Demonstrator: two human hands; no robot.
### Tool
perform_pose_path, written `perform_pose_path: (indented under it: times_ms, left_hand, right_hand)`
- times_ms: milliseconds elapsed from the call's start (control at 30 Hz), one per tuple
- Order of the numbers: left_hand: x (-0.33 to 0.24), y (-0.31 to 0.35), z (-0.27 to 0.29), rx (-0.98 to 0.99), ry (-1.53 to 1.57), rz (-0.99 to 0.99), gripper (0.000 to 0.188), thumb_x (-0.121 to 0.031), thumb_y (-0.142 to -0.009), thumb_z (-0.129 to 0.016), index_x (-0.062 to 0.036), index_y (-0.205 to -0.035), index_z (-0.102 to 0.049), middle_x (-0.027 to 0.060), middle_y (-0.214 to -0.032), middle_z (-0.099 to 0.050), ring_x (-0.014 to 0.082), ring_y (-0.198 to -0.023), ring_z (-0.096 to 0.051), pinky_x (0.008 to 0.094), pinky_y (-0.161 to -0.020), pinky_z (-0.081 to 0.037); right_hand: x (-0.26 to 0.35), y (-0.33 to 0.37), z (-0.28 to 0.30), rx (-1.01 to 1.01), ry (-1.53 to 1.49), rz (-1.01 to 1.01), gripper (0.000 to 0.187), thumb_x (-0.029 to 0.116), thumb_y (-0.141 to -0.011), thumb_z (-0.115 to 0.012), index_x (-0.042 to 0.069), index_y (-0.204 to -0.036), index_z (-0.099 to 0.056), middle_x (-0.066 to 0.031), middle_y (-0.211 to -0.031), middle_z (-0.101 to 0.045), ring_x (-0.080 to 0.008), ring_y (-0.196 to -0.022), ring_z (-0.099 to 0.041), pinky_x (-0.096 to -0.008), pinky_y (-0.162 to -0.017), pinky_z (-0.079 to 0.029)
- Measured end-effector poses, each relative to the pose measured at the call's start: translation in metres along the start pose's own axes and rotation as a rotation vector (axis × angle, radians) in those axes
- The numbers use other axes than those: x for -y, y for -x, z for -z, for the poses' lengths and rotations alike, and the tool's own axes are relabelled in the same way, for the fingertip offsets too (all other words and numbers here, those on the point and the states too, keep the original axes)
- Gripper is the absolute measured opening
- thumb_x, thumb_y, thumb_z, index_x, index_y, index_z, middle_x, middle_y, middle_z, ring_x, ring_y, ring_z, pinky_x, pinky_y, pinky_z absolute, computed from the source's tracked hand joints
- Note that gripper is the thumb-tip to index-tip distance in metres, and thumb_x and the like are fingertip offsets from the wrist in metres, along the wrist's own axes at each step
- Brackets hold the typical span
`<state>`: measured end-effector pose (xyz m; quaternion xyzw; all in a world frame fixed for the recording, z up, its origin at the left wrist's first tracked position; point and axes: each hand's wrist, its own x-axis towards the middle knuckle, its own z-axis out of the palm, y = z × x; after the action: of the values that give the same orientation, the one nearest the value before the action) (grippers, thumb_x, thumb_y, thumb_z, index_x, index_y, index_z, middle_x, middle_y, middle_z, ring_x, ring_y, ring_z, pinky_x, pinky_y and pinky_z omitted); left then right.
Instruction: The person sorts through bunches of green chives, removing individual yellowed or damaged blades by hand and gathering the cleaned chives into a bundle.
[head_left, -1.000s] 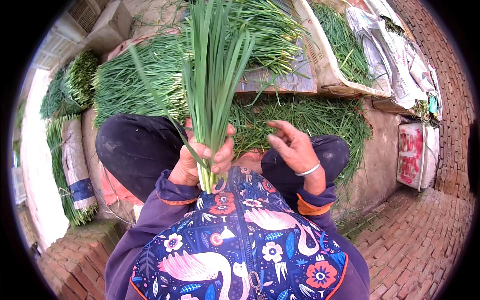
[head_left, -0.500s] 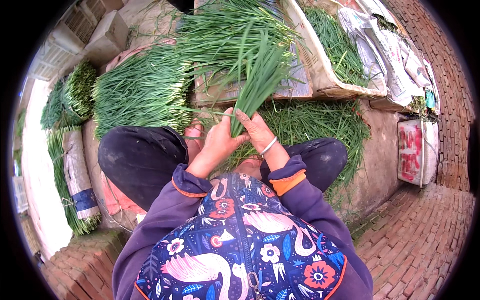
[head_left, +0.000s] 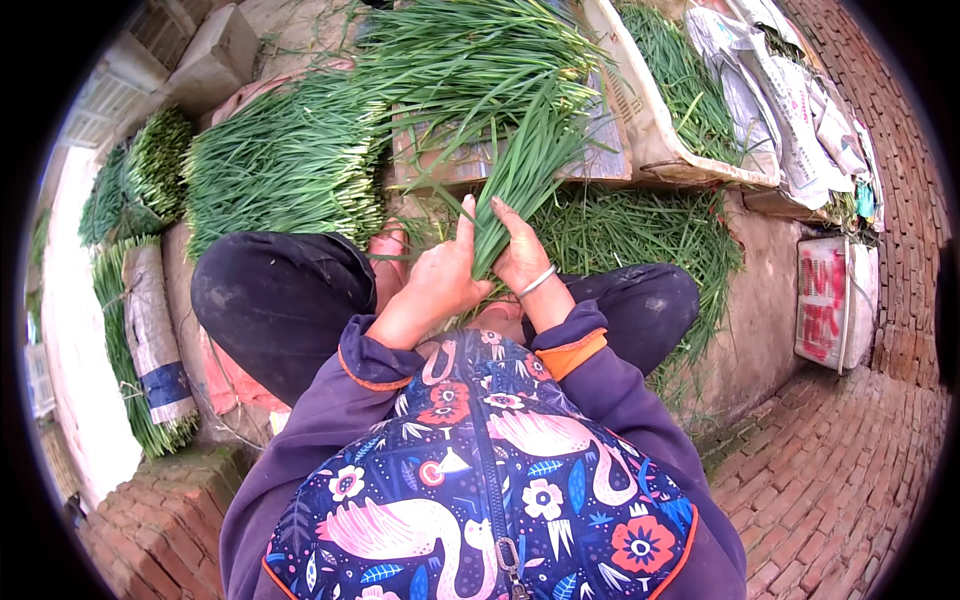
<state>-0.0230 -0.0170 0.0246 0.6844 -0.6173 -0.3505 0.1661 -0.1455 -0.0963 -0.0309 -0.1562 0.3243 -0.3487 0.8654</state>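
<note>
Between my knees I hold a bunch of long green chives (head_left: 523, 168), its leaves fanning up and away from me. My left hand (head_left: 441, 276) grips it from the left near the lower end, the forefinger stretched along the leaves. On the right side my right hand (head_left: 521, 262), with a silver bracelet at the wrist, is wrapped round the same bunch, thumb up. The lowest end of the bunch is partly hidden by my hands. Just beyond, a pile of chives (head_left: 470, 60) lies on a low board (head_left: 605, 150), and the bunch's tips overlap it.
Left of the board lies a thick stack of chives (head_left: 280, 160) with pale ends. Wrapped bundles (head_left: 160, 340) lie farther left. Loose leaves (head_left: 640, 240) cover the ground at right, below a white crate (head_left: 660, 165). A red-and-white basket (head_left: 825, 300) stands by the brick floor.
The bunch has tilted away and lowered toward the pile. My left forefinger has straightened along it, and my right hand has turned more upright.
</note>
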Motion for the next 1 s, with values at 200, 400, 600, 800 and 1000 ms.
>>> perform_pose_path:
  times_ms: [200,400,600,800,1000]
  left_hand:
    - [-0.004,0.0,0.018,0.012,0.089,-0.061,0.126,-0.043,-0.062,-0.083,-0.0014,-0.149,-0.002,0.0343,-0.12,-0.051,0.049,-0.105,-0.056,0.0472,-0.089,-0.048]
    - [0.002,-0.018,0.021,-0.18,0.254,-0.093,0.122,-0.046,-0.065,-0.083,0.003,-0.148,-0.009,0.034,-0.142,-0.031,0.0412,-0.133,-0.035,0.0424,-0.108,-0.034]
    - [0.004,-0.055,0.031,-0.187,0.765,-0.194,0.068,-0.032,-0.08,-0.077,0.0011,-0.13,-0.045,0.0121,-0.115,-0.061,0.0164,-0.103,-0.058,0.0314,-0.091,-0.047]
    - [-0.023,-0.067,0.069,0.228,1.045,0.025,0.05,-0.039,-0.09,-0.065,-0.0011,-0.121,-0.055,0.0084,-0.108,-0.064,0.0143,-0.093,-0.061,0.0296,-0.084,-0.05]
    - [-0.051,-0.086,0.113,0.193,1.375,-0.064,0.046,-0.039,-0.095,-0.055,-0.0022,-0.123,-0.056,0.0089,-0.116,-0.063,0.0164,-0.104,-0.06,0.0303,-0.092,-0.047]
  right_hand:
    - [0.0,0.009,-0.009,0.115,-0.166,-0.084,0.032,0.024,-0.096,-0.046,0.004,-0.12,-0.054,-0.0113,-0.111,-0.064,-0.0274,-0.101,-0.063,-0.0421,-0.094,-0.049]
    - [-0.005,0.019,-0.013,0.075,-0.132,-0.022,0.038,0.026,-0.094,-0.045,0.002,-0.123,-0.053,-0.0134,-0.119,-0.061,-0.0268,-0.11,-0.059,-0.0418,-0.098,-0.046]
    - [0.011,0.028,-0.05,0.237,-0.162,0.044,0.057,0.049,-0.098,-0.04,0.007,-0.136,-0.044,-0.0104,-0.131,-0.054,-0.0247,-0.119,-0.052,-0.0414,-0.106,-0.038]
    - [0.036,0.024,-0.058,0.304,0.405,0.216,0.051,0.025,-0.088,-0.068,0.007,-0.131,-0.047,-0.0055,-0.119,-0.057,-0.0189,-0.113,-0.055,-0.0345,-0.096,-0.047]
    - [0.085,-0.006,-0.096,0.245,0.71,0.435,0.037,0.008,-0.079,-0.076,0.003,-0.112,-0.059,-0.0021,-0.1,-0.064,-0.0143,-0.089,-0.062,-0.0275,-0.076,-0.052]
